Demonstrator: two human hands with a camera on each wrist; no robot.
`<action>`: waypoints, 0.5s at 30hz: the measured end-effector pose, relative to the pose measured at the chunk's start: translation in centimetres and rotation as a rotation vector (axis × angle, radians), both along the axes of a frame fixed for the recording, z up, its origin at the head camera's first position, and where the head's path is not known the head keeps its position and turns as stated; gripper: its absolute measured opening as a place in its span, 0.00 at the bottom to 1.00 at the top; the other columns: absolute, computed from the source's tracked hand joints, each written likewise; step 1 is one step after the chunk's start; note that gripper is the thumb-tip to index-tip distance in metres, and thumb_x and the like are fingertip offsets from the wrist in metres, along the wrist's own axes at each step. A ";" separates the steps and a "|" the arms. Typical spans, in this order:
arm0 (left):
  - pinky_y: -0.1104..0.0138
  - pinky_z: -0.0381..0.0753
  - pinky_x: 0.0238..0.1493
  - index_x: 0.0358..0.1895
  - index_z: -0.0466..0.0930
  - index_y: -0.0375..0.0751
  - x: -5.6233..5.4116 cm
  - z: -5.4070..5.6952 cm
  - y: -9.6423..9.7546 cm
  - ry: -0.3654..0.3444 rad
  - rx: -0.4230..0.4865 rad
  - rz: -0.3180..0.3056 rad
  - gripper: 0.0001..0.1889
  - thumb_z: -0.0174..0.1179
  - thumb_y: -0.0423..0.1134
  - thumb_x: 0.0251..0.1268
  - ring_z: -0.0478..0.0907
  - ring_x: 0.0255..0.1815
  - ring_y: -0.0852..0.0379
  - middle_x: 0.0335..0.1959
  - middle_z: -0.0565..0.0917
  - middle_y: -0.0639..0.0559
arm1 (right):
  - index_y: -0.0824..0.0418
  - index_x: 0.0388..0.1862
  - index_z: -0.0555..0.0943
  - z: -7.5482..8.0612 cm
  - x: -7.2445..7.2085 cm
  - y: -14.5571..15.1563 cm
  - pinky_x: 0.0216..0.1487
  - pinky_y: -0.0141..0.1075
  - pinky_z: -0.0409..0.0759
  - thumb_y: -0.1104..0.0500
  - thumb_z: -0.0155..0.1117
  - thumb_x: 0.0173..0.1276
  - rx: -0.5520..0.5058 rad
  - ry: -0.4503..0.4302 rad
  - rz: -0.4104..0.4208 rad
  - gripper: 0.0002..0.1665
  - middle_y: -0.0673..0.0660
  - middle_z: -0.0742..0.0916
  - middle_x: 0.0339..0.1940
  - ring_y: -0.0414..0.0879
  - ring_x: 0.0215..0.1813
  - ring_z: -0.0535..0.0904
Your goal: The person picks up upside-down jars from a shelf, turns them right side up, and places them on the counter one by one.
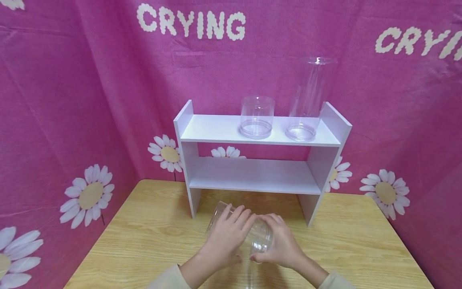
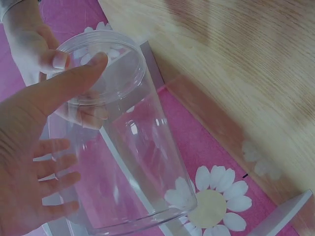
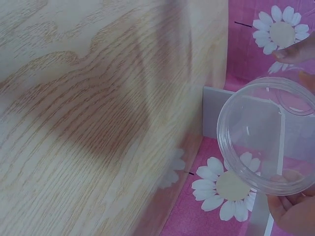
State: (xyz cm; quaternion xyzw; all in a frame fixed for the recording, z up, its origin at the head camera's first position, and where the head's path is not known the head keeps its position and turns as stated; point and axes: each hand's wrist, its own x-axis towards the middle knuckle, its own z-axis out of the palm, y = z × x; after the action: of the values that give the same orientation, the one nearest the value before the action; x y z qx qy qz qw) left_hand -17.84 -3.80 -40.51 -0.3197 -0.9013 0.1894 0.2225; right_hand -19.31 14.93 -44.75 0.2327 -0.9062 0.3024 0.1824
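Observation:
Above the front of the table, both hands hold a clear cylindrical container (image 2: 133, 162) tilted on its side. My left hand (image 1: 227, 237) lies over its body, fingers across the top side. In the left wrist view, the left thumb (image 2: 74, 81) reaches over the ringed round end, and the fingers spread along the wall. My right hand (image 1: 283, 243) grips that ringed end from the right, fingers above and thumb below. The right wrist view has the round end (image 3: 224, 132) facing the camera, with fingertips at its edge.
A white two-tier shelf (image 1: 252, 174) stands at the back of the wooden table (image 1: 144, 224). On its top board are a short clear cylinder (image 1: 257, 110) and a tall clear cylinder (image 1: 306, 92). Behind and beside hangs a pink curtain (image 1: 119, 60) with flowers and lettering.

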 end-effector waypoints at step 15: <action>0.58 0.65 0.74 0.67 0.61 0.47 -0.1 -0.5 0.3 0.011 -0.036 0.018 0.60 0.67 0.78 0.25 0.68 0.69 0.55 0.66 0.71 0.54 | 0.62 0.58 0.77 0.1 0.3 -0.2 0.54 0.46 0.82 0.46 0.85 0.22 -0.006 -0.029 0.003 0.57 0.51 0.84 0.51 0.45 0.53 0.78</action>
State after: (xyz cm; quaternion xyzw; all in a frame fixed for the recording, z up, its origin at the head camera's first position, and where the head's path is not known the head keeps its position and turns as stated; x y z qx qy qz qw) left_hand -17.98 -3.49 -41.05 -0.3144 -0.8994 0.2092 0.2201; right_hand -19.00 14.70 -44.62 0.2289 -0.9074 0.3088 0.1696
